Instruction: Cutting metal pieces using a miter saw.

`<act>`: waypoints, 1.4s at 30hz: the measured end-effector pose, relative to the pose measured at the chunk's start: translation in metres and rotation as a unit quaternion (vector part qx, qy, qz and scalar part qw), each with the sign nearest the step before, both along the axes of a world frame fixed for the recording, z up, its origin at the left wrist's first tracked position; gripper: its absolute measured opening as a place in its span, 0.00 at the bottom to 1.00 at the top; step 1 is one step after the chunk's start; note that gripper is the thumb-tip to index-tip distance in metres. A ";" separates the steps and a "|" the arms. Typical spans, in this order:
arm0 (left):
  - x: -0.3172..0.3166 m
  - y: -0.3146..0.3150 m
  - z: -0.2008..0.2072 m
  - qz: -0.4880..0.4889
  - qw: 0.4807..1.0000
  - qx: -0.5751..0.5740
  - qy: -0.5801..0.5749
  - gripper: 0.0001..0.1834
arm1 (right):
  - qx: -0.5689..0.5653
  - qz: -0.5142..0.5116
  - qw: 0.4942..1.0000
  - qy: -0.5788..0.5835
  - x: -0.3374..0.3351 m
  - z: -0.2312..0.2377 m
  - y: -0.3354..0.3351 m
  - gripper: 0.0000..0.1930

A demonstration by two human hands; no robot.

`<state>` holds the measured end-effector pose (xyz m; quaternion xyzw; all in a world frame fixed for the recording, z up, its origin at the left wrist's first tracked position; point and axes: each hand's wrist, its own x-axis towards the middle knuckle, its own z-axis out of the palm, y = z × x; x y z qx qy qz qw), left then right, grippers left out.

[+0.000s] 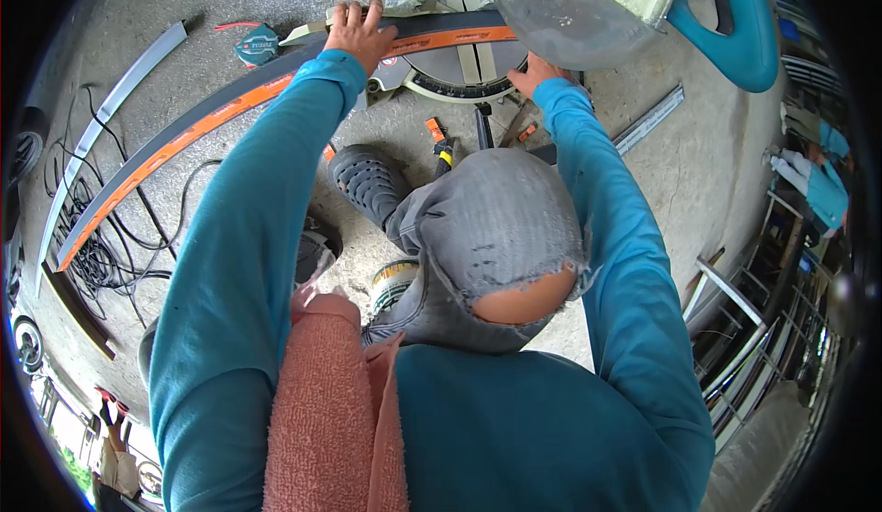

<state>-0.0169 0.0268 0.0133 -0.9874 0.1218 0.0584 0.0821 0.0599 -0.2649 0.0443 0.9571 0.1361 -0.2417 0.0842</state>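
Note:
A long dark grey profile (184, 123) with an orange strip along its near face lies across the round table of a miter saw (432, 85). Its left end reaches far out over the floor. My left hand (361, 36) grips the profile left of the saw's centre, with its fingers over the far edge. My right hand (542, 75) is at the right side of the saw table, beneath the clear blade guard (579, 16). The guard hides part of that hand, so what its fingers hold does not show. The saw's teal handle (749, 29) is raised at the upper right.
A teal tape measure (257, 45) lies behind the profile. To the left are a silver strip (115, 98) and tangled black cables (101, 259). Small orange offcuts (435, 130) lie before the saw. A metal rack (744, 328) and another person (818, 181) are on the right.

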 end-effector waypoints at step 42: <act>0.001 -0.019 0.004 0.102 0.990 -0.067 0.065 0.22 | 0.564 -0.188 0.804 0.002 -0.014 0.229 -0.023 0.15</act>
